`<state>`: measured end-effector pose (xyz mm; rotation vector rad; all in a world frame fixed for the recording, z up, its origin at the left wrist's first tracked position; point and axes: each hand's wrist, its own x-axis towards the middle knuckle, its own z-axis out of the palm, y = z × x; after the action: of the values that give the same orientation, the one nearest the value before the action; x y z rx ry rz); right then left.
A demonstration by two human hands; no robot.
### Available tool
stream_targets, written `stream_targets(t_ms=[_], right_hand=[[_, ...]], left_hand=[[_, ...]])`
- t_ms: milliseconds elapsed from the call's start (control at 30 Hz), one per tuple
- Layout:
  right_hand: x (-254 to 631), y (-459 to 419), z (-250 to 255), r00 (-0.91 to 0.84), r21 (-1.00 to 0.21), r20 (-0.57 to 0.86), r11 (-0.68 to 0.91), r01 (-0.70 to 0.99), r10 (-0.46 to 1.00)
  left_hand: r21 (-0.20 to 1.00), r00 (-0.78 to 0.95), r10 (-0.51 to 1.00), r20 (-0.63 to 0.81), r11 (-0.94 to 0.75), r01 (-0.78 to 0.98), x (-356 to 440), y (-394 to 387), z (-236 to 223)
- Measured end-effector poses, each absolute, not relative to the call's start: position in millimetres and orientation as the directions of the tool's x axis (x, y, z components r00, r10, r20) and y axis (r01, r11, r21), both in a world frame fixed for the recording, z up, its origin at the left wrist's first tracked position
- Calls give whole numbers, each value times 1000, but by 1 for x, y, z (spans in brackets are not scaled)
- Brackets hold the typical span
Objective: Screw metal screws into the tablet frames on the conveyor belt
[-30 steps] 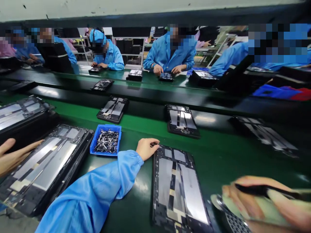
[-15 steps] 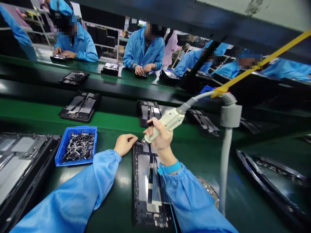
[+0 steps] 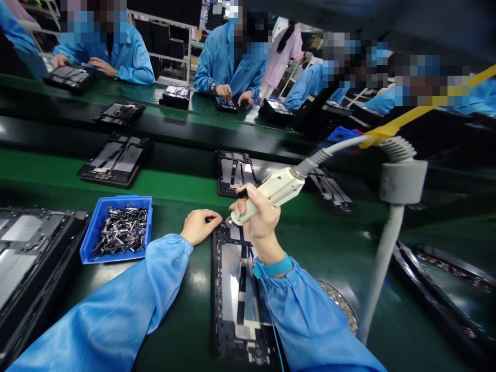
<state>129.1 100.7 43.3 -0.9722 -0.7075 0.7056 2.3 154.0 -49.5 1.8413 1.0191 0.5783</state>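
An opened tablet (image 3: 229, 279) lies lengthwise before me on the green work surface, its pale panels and dark flex strips showing. My left hand (image 3: 198, 226) rests at its far left corner, thumb and fingers pinched together; what they hold is hidden or too small to name. My right hand (image 3: 263, 225) is wrapped round a cream electric screwdriver (image 3: 282, 190), tilted with its nose down at that same corner, near my left fingertips. Its exact contact point is unclear. A blue bin (image 3: 86, 243) of small metal-and-black parts stands left of my left hand.
Stacked opened tablets (image 3: 23, 268) sit at the left edge. More tablets (image 3: 116, 160) lie along the belt. A round dish (image 3: 341, 305) is partly behind my right sleeve. The screwdriver's cable runs to a grey hose (image 3: 382, 268) and yellow strap (image 3: 422, 111). Co-workers in blue sit opposite.
My right hand has come from the lower right to the tablet's far left corner with the screwdriver. My left hand stays at that corner. The view has swung right.
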Motion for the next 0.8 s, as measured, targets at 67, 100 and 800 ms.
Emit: stream_targets(t_ms=[67,100,800], right_hand=[[127,103,42,576,-897,209,389,-209,790],[126,104,41,573,-899,206,385,-210,793],[127,105,35,571,-910,191,362,-201,799]], left_hand=[[889,549,836,-29,-229,396,2,154,-48],[890,546,837,-29,-226,395,2,154,-48],[891,523,850,-64,-188,414,5,153,-40]])
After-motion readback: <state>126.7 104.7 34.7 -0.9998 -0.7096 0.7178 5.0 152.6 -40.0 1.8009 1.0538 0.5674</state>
